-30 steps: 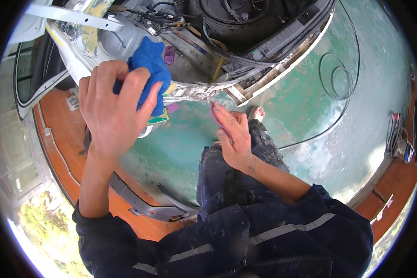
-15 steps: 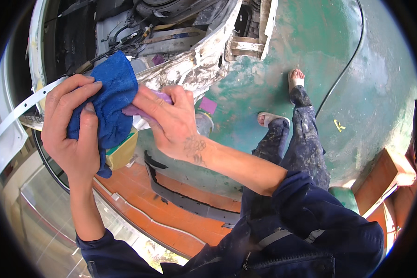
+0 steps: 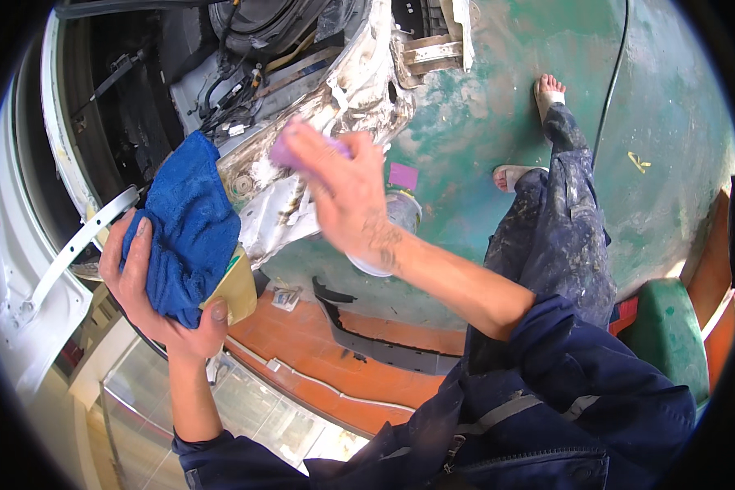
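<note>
Left hand (image 3: 167,306) gripping blue cloth (image 3: 189,224), right hand (image 3: 343,192) blurred

a small flat packet (image 3: 285,299) with pale printed label lies on the orange floor strip (image 3: 318,343).

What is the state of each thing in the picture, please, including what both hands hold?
left hand: closed around the cloth and a tan pad
blue cloth: bunched, held up
tan pad: clamped under the cloth by the thumb
right hand: blurred, pressing on the panel
purple pad: under the right fingers, against the panel
car body panel: stripped, patchy white
black cable: lying loose on the green floor
</note>
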Demonstrator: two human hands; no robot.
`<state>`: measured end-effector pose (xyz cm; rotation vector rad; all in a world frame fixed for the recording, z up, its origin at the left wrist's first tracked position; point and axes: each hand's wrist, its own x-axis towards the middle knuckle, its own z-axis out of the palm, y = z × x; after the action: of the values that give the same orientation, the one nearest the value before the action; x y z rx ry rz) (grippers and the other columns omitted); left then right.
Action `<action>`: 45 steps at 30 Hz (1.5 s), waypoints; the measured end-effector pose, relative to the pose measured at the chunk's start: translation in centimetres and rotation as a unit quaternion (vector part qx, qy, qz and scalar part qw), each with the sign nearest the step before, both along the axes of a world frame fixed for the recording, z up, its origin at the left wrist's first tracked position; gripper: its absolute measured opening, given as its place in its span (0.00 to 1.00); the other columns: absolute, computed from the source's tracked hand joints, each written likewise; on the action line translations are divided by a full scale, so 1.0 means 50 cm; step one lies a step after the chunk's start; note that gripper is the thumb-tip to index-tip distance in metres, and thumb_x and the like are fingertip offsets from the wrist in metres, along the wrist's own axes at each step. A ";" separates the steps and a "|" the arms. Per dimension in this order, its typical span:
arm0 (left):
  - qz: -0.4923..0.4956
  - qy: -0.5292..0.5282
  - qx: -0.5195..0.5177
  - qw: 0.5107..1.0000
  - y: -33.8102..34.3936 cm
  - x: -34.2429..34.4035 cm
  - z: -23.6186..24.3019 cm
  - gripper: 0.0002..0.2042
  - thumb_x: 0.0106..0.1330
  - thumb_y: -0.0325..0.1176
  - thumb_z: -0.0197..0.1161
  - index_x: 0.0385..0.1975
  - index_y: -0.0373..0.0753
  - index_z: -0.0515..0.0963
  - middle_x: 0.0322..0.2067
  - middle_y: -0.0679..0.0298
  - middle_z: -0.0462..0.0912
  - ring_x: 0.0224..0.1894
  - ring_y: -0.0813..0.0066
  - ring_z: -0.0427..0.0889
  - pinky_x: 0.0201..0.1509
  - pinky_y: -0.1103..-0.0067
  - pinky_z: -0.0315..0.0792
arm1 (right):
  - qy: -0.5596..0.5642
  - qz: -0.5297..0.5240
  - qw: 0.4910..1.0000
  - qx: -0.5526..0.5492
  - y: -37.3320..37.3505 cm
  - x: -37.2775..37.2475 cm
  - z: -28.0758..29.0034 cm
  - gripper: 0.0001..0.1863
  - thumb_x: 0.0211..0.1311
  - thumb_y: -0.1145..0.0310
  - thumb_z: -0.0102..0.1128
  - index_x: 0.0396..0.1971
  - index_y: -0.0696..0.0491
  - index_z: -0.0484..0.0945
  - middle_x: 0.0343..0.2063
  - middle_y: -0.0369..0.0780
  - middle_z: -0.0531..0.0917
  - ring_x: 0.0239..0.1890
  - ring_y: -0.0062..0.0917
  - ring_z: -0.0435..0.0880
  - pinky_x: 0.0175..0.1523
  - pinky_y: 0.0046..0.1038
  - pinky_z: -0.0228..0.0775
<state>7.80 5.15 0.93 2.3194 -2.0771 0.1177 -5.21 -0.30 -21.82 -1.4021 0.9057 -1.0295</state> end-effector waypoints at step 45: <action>0.059 0.068 0.007 0.996 -0.140 -0.166 -0.027 0.43 0.72 0.63 0.62 0.72 0.30 0.64 0.70 0.51 0.67 0.68 0.57 0.73 0.74 0.62 0.67 | -0.045 -0.125 0.989 0.070 0.010 -0.021 0.019 0.31 0.59 0.78 0.65 0.65 0.51 0.81 0.66 0.38 0.83 0.48 0.39 0.75 0.54 0.38 0.64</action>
<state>-0.49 -1.84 -0.43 2.3852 -1.8853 -0.0523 -6.27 0.18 -20.87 -1.1361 1.0844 -1.1821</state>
